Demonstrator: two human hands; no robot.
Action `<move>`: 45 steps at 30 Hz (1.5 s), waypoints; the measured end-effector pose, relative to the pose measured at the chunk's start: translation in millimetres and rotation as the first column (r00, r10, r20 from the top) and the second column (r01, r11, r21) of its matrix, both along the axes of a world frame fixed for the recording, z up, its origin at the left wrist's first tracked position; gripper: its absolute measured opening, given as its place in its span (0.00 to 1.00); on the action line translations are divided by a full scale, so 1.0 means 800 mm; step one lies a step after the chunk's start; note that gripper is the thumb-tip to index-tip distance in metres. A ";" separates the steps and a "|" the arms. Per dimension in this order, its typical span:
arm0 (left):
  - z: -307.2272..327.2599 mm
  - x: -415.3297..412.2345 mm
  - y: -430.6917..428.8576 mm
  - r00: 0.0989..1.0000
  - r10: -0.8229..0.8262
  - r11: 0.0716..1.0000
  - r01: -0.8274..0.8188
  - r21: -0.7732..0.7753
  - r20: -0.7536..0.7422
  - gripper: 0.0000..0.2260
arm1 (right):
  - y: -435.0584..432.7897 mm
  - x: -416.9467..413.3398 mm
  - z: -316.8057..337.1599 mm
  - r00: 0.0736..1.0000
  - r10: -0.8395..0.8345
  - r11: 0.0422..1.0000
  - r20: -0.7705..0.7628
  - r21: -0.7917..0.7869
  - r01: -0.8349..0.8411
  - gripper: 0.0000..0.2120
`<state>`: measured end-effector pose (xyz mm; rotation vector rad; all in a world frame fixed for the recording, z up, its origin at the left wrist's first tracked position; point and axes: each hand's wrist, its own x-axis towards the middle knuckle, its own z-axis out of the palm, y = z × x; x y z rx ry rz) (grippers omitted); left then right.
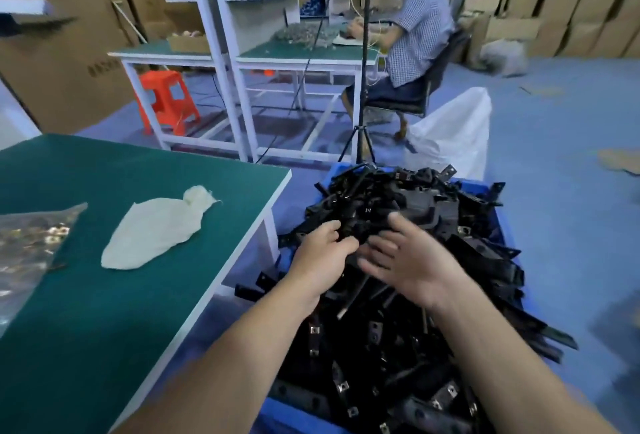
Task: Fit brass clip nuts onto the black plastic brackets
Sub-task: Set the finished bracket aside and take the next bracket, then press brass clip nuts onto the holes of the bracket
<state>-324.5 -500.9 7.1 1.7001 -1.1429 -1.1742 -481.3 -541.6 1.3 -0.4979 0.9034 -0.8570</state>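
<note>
While I reach into the blue crate heaped with black plastic brackets, my left hand curls its fingers round some brackets on top. My right hand rests beside it, fingers spread, gripping nothing. Left of the crate, the bag of brass clip nuts lies on the green bench near a white cloth.

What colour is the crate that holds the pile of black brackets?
Blue; the crate shows best in the head view.

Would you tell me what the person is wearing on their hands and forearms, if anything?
Nothing shows. The left hand and the right hand are gloveless, with no ring, watch or band visible, and no sleeve comes into view on either arm.
</note>
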 end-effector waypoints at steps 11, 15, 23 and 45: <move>0.030 0.057 0.052 0.834 0.211 0.956 -0.067 -0.287 0.510 0.12 | 0.074 0.145 0.029 0.958 0.136 0.991 0.254 -0.022 -0.135 0.09; 0.089 0.103 0.088 0.818 0.327 0.919 -0.159 -0.360 0.473 0.14 | 0.105 0.201 0.079 0.963 0.193 0.978 0.187 -0.118 -0.173 0.15; 0.158 0.222 0.230 0.191 0.650 0.729 -0.430 -0.533 0.735 0.18 | 0.229 0.356 0.132 0.645 0.616 0.781 0.452 -0.240 -0.577 0.17; -0.008 0.481 0.605 0.121 0.609 0.451 -0.866 -0.216 0.784 0.20 | 0.496 0.722 0.032 0.591 0.018 -0.239 -0.806 -0.578 -0.780 0.28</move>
